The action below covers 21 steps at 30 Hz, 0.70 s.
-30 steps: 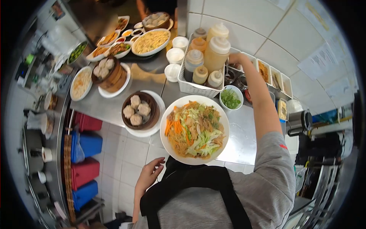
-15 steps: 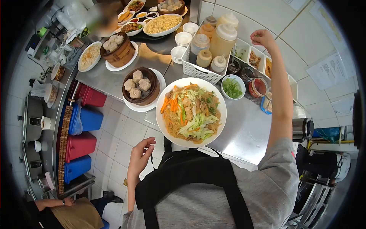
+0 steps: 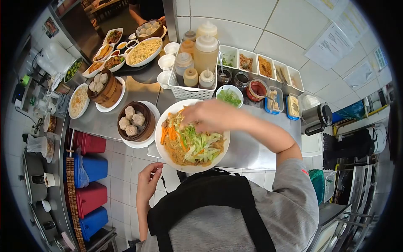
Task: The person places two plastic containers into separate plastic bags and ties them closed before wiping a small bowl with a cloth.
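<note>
A round white plate holds noodles topped with carrot strips and shredded cabbage. My right hand is over the plate's upper part, smeared by motion, and its fingers cannot be made out. Just below left of the plate, my left hand hangs loosely curled with nothing in it, thumb apart from the fingers. Behind my right hand stands a white bowl of chopped greens. Left of the plate, a bamboo steamer with several dumplings rests on another white plate.
A white basket holds several squeeze bottles. Topping containers line the wall, near a sauce jar. A second steamer, a rice dish and filled dishes stand left. A person's arm shows beyond the counter.
My right hand has come down from the topping containers, leftward to over the noodle plate. My left hand stays low beside the plate. The camera view has turned to the right.
</note>
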Each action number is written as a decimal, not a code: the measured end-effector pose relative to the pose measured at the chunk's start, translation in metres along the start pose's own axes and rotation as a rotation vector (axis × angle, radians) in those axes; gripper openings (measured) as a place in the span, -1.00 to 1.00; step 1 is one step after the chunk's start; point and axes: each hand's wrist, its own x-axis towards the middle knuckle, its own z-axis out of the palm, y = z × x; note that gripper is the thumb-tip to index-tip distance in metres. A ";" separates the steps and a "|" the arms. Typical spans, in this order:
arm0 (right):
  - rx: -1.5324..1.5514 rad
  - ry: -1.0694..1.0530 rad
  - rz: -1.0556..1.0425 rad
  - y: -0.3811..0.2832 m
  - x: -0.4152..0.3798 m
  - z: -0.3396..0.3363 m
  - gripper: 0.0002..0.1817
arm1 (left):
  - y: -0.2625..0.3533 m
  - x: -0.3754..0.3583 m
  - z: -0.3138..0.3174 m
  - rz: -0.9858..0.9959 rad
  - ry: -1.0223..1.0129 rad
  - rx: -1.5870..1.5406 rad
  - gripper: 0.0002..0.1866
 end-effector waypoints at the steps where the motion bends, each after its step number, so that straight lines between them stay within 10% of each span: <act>1: 0.061 0.041 0.112 0.010 0.000 -0.022 -0.80 | -0.002 -0.002 -0.001 -0.001 0.006 -0.004 -0.81; 4: -0.199 0.403 0.328 0.075 -0.006 -0.085 -0.91 | -0.005 -0.011 0.000 -0.067 0.061 -0.009 -0.81; 9: -0.301 0.020 1.125 0.231 -0.029 -0.102 -0.85 | -0.008 -0.029 0.006 -0.160 0.151 0.003 -0.80; 21: -0.841 -0.063 1.051 0.261 -0.034 -0.091 -0.80 | -0.010 -0.033 0.013 -0.196 0.201 -0.010 -0.78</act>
